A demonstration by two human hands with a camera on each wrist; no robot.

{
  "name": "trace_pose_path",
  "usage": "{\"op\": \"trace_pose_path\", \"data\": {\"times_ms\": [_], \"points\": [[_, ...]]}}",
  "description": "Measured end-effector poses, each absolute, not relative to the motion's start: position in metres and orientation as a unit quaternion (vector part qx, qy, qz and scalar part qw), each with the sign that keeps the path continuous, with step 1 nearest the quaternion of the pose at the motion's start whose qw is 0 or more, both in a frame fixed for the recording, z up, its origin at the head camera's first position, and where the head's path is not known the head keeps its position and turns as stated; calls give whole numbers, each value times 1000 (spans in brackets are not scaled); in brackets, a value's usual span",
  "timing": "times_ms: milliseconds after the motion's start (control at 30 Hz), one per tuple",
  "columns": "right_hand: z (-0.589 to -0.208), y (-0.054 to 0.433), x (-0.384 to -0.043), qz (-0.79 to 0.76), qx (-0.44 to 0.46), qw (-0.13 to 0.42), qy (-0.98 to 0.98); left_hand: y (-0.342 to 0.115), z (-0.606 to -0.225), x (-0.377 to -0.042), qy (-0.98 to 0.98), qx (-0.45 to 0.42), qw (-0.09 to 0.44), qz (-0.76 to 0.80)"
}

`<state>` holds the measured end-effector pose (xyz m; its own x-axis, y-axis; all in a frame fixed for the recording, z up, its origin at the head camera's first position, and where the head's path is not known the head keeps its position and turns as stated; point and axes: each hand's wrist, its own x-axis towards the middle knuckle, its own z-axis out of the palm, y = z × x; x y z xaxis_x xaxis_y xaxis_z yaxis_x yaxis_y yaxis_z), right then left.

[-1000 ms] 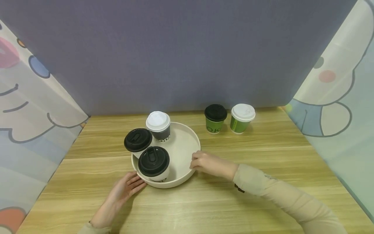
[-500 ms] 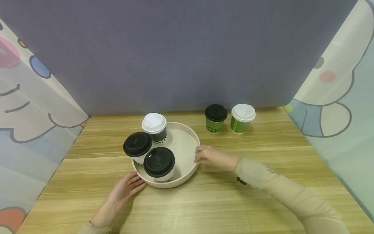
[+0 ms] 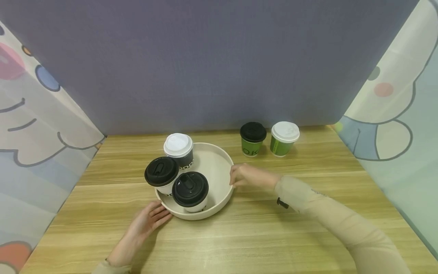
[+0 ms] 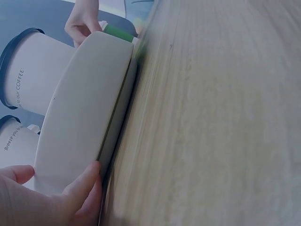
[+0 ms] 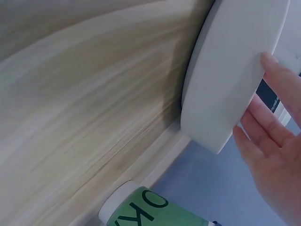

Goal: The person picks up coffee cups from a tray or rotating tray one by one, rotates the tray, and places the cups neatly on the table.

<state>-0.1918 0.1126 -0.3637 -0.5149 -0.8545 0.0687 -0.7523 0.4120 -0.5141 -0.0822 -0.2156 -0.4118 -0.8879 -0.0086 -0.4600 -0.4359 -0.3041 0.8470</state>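
A round cream rotating tray (image 3: 216,167) with a raised rim sits on the wooden table. In the left wrist view a dark seam runs along the foot of its wall. On its left half stand a front black-lidded paper cup (image 3: 189,189), a left black-lidded cup (image 3: 161,171) and a white-lidded cup (image 3: 178,145) with a dark sleeve. My left hand (image 3: 145,222) rests with straight fingers against the tray's front-left wall, one fingertip (image 4: 93,167) low near the seam. My right hand (image 3: 248,176) grips the rim on the right side, fingers curled at its edge (image 5: 251,141).
Two green cups stand at the back right of the table, one with a black lid (image 3: 253,132), one with a white lid (image 3: 285,131). Behind them rises a grey partition (image 3: 219,68). Printed curtains (image 3: 393,95) hang at both sides.
The tray has turned counterclockwise: the front cup moved right, the white-lidded cup left and toward me. My right hand moved away from me with the rim; my left hand stayed put.
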Motion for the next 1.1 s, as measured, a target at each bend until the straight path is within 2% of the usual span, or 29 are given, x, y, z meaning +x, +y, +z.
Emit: {"op": "trace_pose_path", "data": {"times_ms": [500,1100], "points": [[-359,115,-200,-251,-473,140,833,-214,-414,-82,569,-192,136,788],[-355,111,-190,-222,-452,97,858,-212,-410,-82,564,-202,129,790]]}}
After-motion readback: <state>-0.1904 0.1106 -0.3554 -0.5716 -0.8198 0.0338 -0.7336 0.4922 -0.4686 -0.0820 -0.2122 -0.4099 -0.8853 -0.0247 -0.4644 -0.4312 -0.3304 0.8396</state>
